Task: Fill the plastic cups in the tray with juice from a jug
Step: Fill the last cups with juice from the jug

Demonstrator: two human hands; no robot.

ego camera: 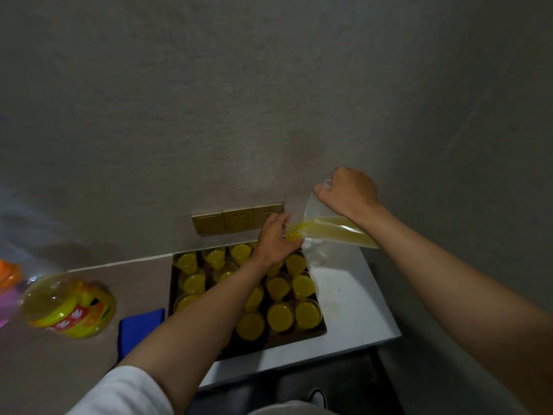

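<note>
Clear jug (335, 232), gripped by right hand (347, 193), tips juice into cup (291, 235) held by left hand (273, 241).

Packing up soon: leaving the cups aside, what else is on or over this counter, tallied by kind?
Jug: 1
Tray: 1
Juice bottle: 1
Blue cloth: 1
Orange-and-pink item, cut off at the left edge, unclear: 1
Total: 5

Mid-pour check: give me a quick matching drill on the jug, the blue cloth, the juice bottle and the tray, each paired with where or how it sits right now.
1. jug
2. blue cloth
3. juice bottle
4. tray

a. lying on its side at far left
b. flat beside the tray's left edge
c. tilted, gripped by the right hand
d. holding cups of yellow juice

Pairs: 1-c, 2-b, 3-a, 4-d
</note>
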